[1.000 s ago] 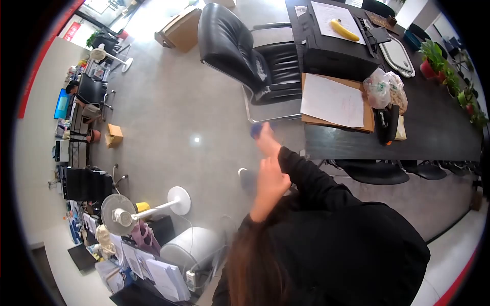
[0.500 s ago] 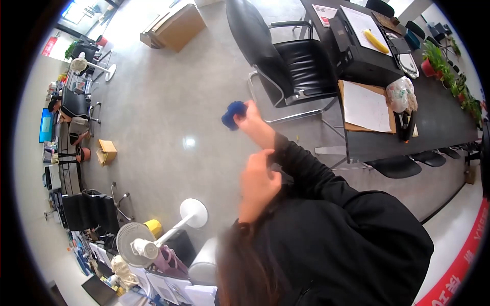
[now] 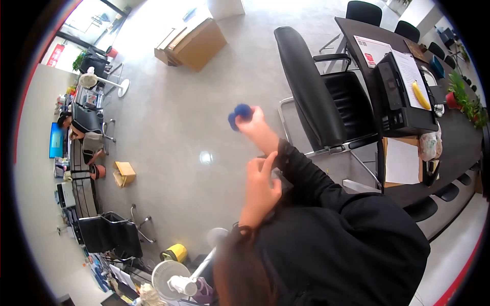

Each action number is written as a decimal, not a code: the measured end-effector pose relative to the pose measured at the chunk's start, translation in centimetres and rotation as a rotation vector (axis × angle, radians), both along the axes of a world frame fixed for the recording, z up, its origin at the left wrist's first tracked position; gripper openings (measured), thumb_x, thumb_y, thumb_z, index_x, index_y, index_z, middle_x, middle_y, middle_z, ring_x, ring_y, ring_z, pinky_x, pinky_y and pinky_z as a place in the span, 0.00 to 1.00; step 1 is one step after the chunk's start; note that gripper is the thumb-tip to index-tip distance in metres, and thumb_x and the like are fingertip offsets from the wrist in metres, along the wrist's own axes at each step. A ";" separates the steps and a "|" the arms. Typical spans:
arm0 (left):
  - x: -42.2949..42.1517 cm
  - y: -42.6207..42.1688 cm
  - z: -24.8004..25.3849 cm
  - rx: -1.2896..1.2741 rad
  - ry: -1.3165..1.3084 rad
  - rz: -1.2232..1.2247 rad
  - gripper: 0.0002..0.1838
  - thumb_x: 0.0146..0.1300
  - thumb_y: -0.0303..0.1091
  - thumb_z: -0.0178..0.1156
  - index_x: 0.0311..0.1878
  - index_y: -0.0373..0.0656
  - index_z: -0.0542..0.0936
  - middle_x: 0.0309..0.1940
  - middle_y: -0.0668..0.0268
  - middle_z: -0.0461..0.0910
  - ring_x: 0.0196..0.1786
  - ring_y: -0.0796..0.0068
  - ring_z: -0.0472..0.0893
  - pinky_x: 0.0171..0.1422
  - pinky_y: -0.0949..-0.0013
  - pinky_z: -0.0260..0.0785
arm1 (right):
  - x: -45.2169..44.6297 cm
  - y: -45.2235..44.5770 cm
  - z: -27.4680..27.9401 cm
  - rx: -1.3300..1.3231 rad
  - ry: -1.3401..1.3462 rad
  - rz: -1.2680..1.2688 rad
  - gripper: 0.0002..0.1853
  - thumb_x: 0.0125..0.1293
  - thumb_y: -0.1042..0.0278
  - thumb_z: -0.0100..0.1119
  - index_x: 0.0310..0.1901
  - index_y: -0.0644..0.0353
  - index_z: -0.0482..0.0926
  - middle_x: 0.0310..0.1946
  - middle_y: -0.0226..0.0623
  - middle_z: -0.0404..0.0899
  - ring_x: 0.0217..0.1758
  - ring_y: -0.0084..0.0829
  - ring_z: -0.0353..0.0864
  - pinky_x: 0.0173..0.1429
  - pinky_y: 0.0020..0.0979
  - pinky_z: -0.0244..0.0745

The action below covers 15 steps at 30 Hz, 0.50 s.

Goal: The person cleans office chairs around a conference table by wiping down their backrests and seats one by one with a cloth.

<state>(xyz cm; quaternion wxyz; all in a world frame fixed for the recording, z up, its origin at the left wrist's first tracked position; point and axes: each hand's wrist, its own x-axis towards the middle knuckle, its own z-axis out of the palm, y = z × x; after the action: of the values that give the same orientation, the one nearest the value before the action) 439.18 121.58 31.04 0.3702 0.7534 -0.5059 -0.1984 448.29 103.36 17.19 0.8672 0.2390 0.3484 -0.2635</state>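
My right hand [image 3: 256,128] reaches forward above the grey floor, its fingers closed around a dark blue, soft-looking bunched item [image 3: 240,117]. Two rounded lobes of the item stick out past the fingers; its exact kind is unclear. A black sleeve [image 3: 311,171] covers that arm up to the wrist. Close below is my left hand [image 3: 261,191], its index finger stretched to the right sleeve's cuff and its thumb apart from it. Nothing shows in the left hand. Long hair [image 3: 242,270] hangs blurred at the bottom and hides part of the left forearm.
A black armchair [image 3: 316,97] stands to the right, beside a dark table [image 3: 451,148] bearing a printer [image 3: 395,97] and a banana [image 3: 421,95]. Cardboard boxes [image 3: 196,43] lie ahead. A white fan [image 3: 176,280] and an office chair [image 3: 109,234] are at lower left. A person [image 3: 76,130] sits at far left.
The view has swung, so furniture sits farther right and lower. My right hand still grips the blue item, which has turned slightly. The left index finger is now straighter against the cuff.
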 end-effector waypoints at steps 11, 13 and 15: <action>17.3 -13.8 0.0 -0.303 -0.094 -0.074 0.29 0.42 0.13 0.51 0.52 0.36 0.79 0.44 0.55 0.80 0.48 0.54 0.80 0.52 0.62 0.73 | 13.5 -16.3 3.1 0.005 -0.217 -0.214 0.10 0.67 0.65 0.41 0.42 0.61 0.69 0.41 0.38 0.72 0.40 0.34 0.69 0.41 0.32 0.69; 21.5 -16.9 -0.5 -0.329 -0.077 -0.116 0.28 0.42 0.12 0.51 0.51 0.36 0.80 0.44 0.55 0.80 0.48 0.54 0.80 0.52 0.62 0.73 | 16.4 -19.5 3.3 0.038 -0.175 -0.236 0.10 0.67 0.65 0.41 0.42 0.62 0.69 0.40 0.38 0.70 0.40 0.34 0.69 0.41 0.32 0.69; 25.7 -20.0 -0.4 -0.332 -0.040 -0.152 0.28 0.43 0.12 0.51 0.51 0.36 0.80 0.44 0.55 0.80 0.48 0.53 0.80 0.52 0.62 0.73 | 19.1 -22.3 3.3 0.023 -0.186 -0.255 0.10 0.67 0.65 0.41 0.41 0.62 0.69 0.39 0.37 0.70 0.40 0.34 0.68 0.41 0.33 0.69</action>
<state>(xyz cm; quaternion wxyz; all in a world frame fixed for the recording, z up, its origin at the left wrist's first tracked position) 464.84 101.57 30.59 0.4634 0.6451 -0.5946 -0.1247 467.34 81.04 20.53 0.8524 0.3145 0.2364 -0.3443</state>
